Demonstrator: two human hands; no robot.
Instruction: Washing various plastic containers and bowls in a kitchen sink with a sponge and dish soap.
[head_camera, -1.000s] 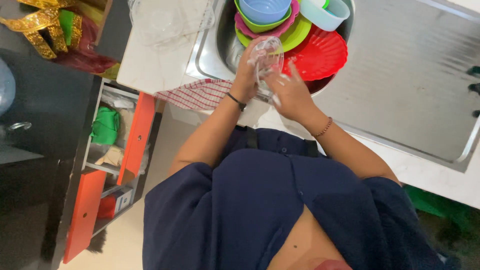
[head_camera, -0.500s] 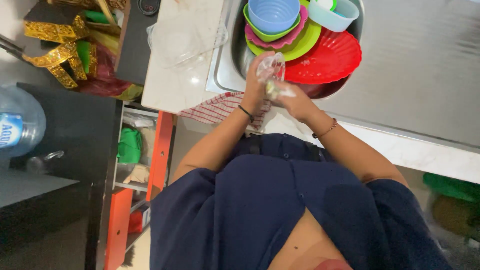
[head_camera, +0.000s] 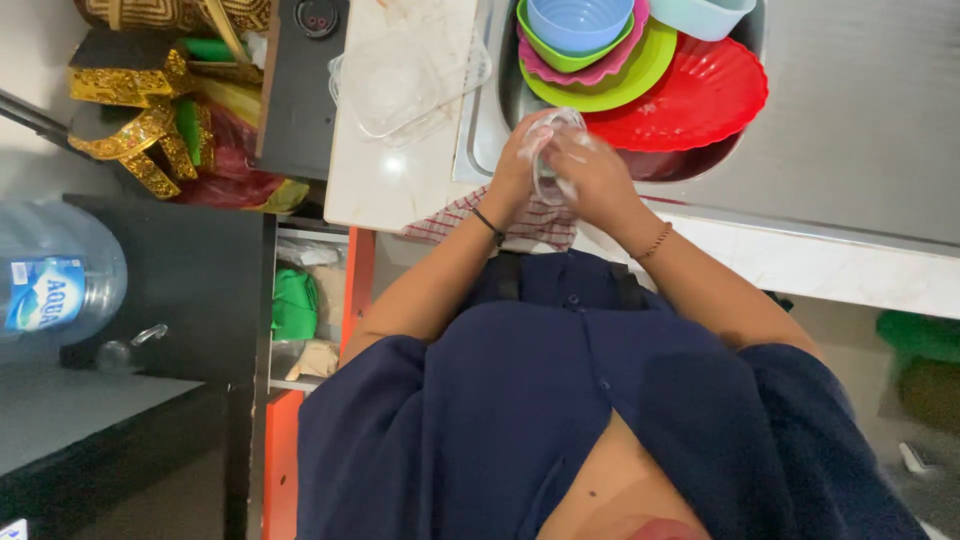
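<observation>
Both hands, left hand (head_camera: 520, 165) and right hand (head_camera: 590, 175), closed around clear glass (head_camera: 550, 150) at sink's (head_camera: 480, 130) near edge, beside red plate (head_camera: 690, 95).

Large clear water bottle (head_camera: 55, 280) far left, blue-and-white label (head_camera: 42, 293), perhaps shelved packets (head_camera: 295, 305)

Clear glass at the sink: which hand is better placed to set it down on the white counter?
Probably the left hand: it grips the clear glass on the side nearest the white counter, while the right hand lies toward the red plate.

Stacked bowls (head_camera: 590, 45) crowding sink (head_camera: 490, 120); counter (head_camera: 385, 185) free.
</observation>
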